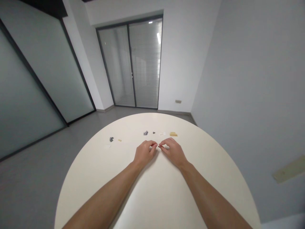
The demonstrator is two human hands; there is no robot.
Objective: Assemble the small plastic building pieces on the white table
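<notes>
My left hand (145, 150) and my right hand (174, 150) meet near the middle of the table, fingertips almost touching. Thumb and fingers of each are pinched together; whatever sits in them is too small to make out. Just beyond the hands lie several small piles: grey pieces (145, 133), a tiny dark piece (153, 133), white pieces (162, 134) and yellowish strips (173, 134). Off to the left are a dark grey cluster (111, 139), a small yellow piece (119, 140) and a faint white piece (109, 146).
A round white table (152, 197) fills the lower view, its curved edge dropping to a grey floor (28, 184). Behind it stands a glass door (133, 66) with blinds. Frosted panels (45, 63) are at left, a plain wall (257, 79) at right.
</notes>
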